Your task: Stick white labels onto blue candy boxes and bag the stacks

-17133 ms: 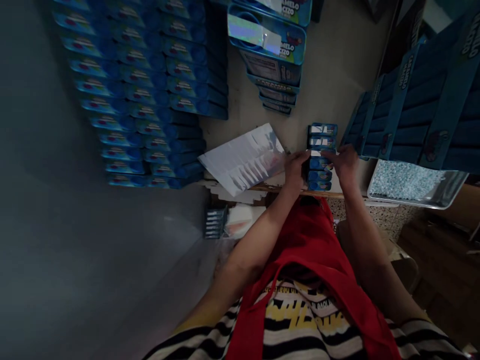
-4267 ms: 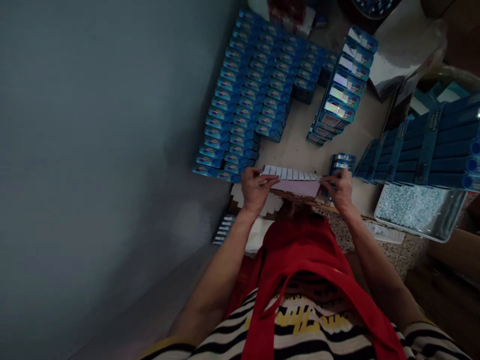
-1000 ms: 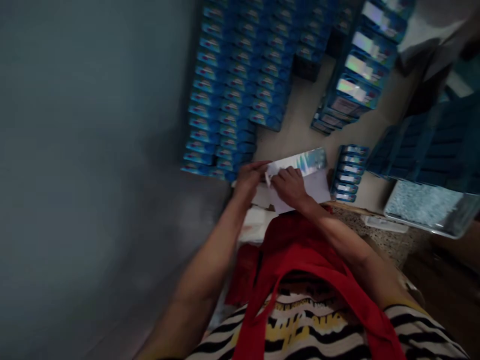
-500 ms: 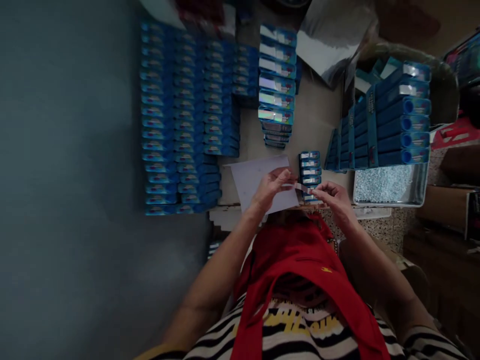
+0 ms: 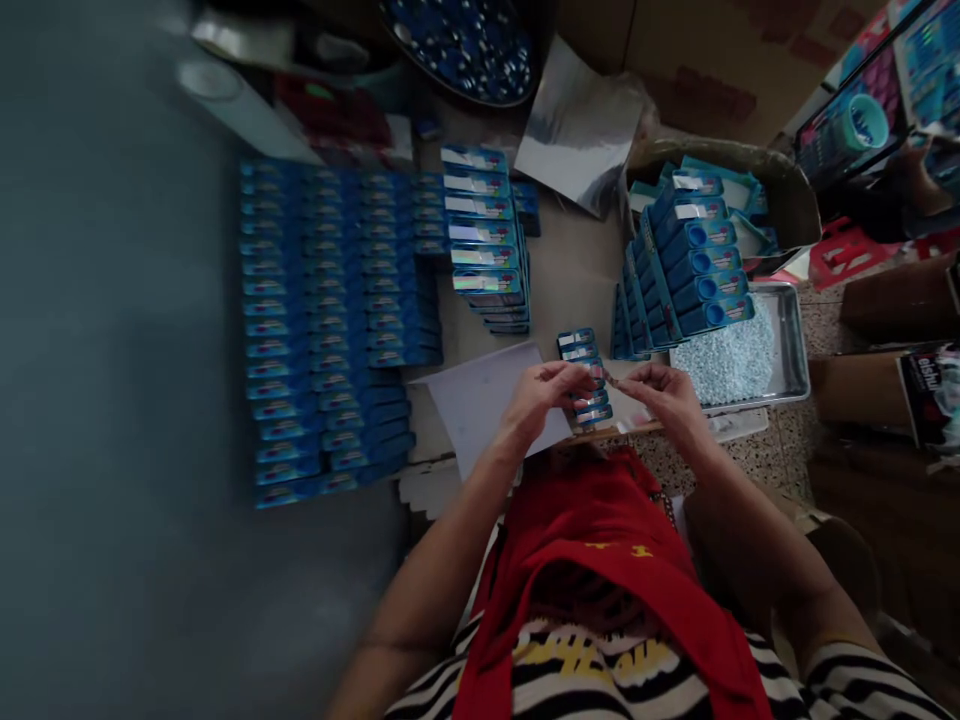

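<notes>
My left hand (image 5: 544, 393) and my right hand (image 5: 664, 388) are held close together above the table's near edge. Their fingers pinch the two ends of a thin sticker strip (image 5: 609, 379) stretched between them. Right under the strip lies a short row of small blue boxes (image 5: 583, 372). A white backing sheet (image 5: 480, 400) lies flat on the table, partly under my left hand.
A large block of blue boxes (image 5: 330, 310) fills the table's left side. A taller stack with shiny labels (image 5: 484, 235) stands behind. At right are stacked blue cartons (image 5: 694, 265), a metal tray of pale pellets (image 5: 739, 355) and a silver foil sheet (image 5: 581, 130).
The view has tilted up and shows more of the table's far side. My hands stay close together, pinching the strip, now over the short row of boxes.
</notes>
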Motion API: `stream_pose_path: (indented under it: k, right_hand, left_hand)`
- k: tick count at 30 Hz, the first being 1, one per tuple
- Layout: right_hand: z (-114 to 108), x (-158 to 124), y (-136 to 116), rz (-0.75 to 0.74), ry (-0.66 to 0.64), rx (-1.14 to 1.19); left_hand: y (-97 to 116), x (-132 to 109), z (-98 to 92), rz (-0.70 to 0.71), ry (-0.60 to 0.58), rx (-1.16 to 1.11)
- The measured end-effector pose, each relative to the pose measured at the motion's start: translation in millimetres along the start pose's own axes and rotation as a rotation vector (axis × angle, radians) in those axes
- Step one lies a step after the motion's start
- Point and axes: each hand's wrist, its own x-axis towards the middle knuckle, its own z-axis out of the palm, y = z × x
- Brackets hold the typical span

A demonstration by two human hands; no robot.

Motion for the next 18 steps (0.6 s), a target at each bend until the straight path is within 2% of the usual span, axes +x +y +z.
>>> stream_pose_path:
  k: [5, 9, 12, 15, 18]
  right_hand:
    - [-13.1, -0.6, -8.2, -0.029, -0.013, -0.050]
    - [-22.0, 0.9, -7.8, -0.065, -0.001, -0.089]
    - [-31.3, -2.0, -13.5, -0.156, 0.081, -0.204]
    - [-44.9, -6.5, -33.8, -0.292, 0.226, -0.384]
    - [-64.2, 0.9, -70.6, -0.440, 0.342, -0.547]
  left_hand:
    - [-1.5, 12.0, 21.7, 0.030, 0.073, 0.071]
    - [-10.0, 19.6, 29.4, 0.118, 0.098, 0.073]
    - [-9.1, 17.2, 36.1, 0.208, 0.123, 0.099]
    - [6.8, 10.1, 53.7, 0.341, 0.139, 0.153]
    - [36.6, 12.2, 83.4, 0.464, 0.160, 0.172]
